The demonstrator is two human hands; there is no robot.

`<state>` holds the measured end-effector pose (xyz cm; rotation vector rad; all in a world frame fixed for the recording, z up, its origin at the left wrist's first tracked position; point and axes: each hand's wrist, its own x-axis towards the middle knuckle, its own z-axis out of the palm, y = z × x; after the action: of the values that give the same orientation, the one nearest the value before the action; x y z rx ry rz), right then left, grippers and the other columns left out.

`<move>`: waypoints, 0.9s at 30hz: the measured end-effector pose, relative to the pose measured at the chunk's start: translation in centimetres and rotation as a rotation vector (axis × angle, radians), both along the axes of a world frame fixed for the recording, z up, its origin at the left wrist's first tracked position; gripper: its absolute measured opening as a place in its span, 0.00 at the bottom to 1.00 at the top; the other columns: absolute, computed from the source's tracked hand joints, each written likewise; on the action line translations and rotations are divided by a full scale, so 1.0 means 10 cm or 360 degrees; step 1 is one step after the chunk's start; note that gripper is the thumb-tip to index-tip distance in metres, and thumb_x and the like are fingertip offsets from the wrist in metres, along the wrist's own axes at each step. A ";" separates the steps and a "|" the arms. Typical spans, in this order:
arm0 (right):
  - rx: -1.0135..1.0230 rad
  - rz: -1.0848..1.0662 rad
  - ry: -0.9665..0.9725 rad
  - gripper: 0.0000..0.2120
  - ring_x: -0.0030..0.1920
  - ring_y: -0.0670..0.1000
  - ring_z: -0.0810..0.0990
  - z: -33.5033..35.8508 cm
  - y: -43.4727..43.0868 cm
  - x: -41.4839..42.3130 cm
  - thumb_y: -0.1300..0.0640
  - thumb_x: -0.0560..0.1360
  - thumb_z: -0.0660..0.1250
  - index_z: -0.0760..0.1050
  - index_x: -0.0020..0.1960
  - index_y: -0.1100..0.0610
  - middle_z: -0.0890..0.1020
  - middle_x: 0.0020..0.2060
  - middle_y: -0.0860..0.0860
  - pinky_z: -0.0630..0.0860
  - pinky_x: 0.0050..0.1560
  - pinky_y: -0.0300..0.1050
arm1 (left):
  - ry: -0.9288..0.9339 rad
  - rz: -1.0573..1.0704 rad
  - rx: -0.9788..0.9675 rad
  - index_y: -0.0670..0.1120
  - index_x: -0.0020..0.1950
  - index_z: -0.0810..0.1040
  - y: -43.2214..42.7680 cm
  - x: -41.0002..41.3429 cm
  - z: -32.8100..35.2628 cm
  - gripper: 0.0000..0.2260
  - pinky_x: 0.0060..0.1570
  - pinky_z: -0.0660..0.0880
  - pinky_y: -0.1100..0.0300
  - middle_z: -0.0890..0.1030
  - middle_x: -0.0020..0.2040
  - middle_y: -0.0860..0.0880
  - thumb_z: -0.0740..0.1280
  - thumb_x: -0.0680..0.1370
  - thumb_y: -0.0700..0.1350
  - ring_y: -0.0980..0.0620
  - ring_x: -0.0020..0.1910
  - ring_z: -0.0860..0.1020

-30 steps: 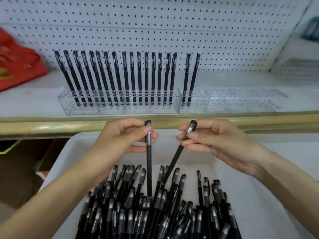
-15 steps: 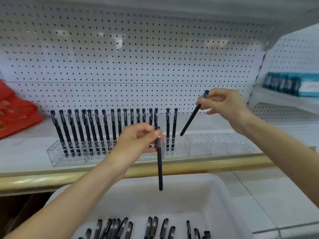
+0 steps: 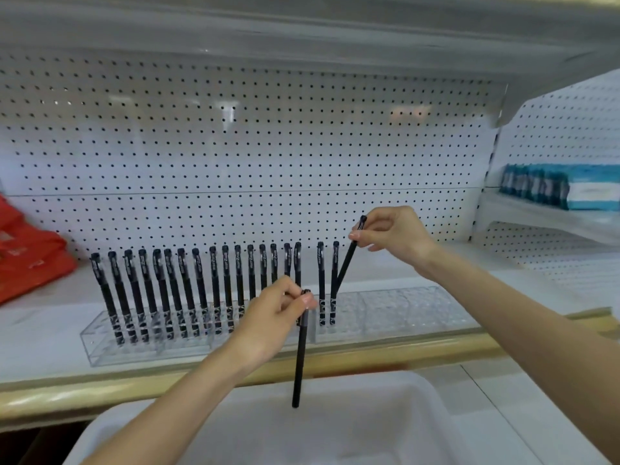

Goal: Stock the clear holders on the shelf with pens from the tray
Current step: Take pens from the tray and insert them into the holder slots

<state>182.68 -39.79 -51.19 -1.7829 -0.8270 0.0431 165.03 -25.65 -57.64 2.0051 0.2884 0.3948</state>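
Two clear holders sit end to end on the white shelf: the left holder (image 3: 100, 347) carries a row of several upright black pens (image 3: 188, 286), the right holder (image 3: 412, 310) has two pens (image 3: 322, 283) at its left end. My right hand (image 3: 392, 236) pinches a black pen (image 3: 347, 260) by its cap, tilted, tip down beside those two pens. My left hand (image 3: 275, 313) pinches another black pen (image 3: 298, 360) by its cap; it hangs upright over the white tray (image 3: 385, 421) in front of the shelf.
A white pegboard (image 3: 268, 146) backs the shelf. Red bags (image 3: 23, 250) lie at the far left. Blue-and-white boxes (image 3: 550, 189) sit on a side shelf at the right. A tan rail (image 3: 100, 394) edges the shelf front. The tray's pens are out of view.
Both hands rose from the tray with a pen each. Since half a second ago, my right hand has lowered its pen toward the right holder; my left hand stays about the same.
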 end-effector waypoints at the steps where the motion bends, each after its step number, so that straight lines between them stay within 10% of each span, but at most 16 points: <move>1: 0.0018 0.0000 -0.0006 0.08 0.34 0.45 0.83 0.02 -0.01 0.01 0.60 0.69 0.76 0.80 0.42 0.64 0.85 0.33 0.50 0.79 0.39 0.37 | 0.0000 -0.0012 0.0000 0.47 0.44 0.72 0.01 0.01 -0.02 0.08 0.57 0.69 0.63 0.84 0.50 0.54 0.61 0.81 0.48 0.61 0.55 0.78; 16: -0.0437 0.0198 -0.0103 0.09 0.31 0.43 0.80 -0.16 0.13 0.07 0.60 0.68 0.77 0.78 0.39 0.62 0.83 0.30 0.51 0.77 0.36 0.35 | 0.0100 -0.0077 0.0049 0.45 0.45 0.71 0.05 0.09 -0.09 0.10 0.65 0.71 0.49 0.83 0.53 0.48 0.61 0.80 0.51 0.53 0.58 0.79; 27: -0.0438 0.0167 -0.0019 0.08 0.33 0.44 0.80 -0.25 0.14 0.12 0.59 0.68 0.77 0.79 0.41 0.59 0.84 0.34 0.55 0.76 0.37 0.36 | 0.0164 -0.0069 -0.0133 0.46 0.44 0.73 0.08 0.13 -0.10 0.09 0.57 0.71 0.57 0.83 0.55 0.46 0.63 0.79 0.51 0.49 0.59 0.78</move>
<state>183.92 -38.34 -53.67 -1.9955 -0.9591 0.2248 166.29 -24.84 -58.60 1.9493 0.3199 0.2482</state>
